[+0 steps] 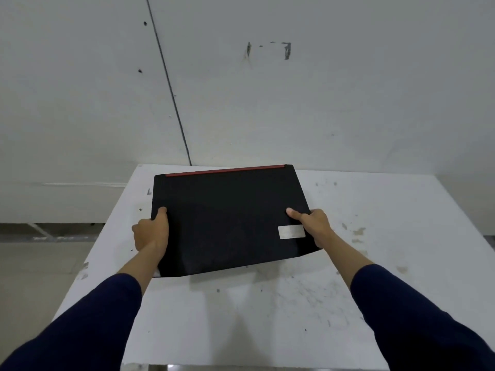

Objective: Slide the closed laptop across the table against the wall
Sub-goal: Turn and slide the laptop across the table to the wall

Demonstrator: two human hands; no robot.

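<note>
A closed black laptop (227,218) with a red strip along its far edge and a pale sticker near its right side lies on the white table (375,236). Its far edge is at the table's back edge, close under the wall (294,103). My left hand (151,231) grips the laptop's left edge, thumb on the lid. On the right edge, my right hand (312,224) holds on the same way. The laptop's near edge looks slightly raised, with a shadow beneath it. Dark blue sleeves cover both forearms.
The table top is scuffed and stained, with bare surface to the right of the laptop and in front of it. Its left edge drops to a tiled floor (40,277). A dark vertical seam (171,89) runs down the wall.
</note>
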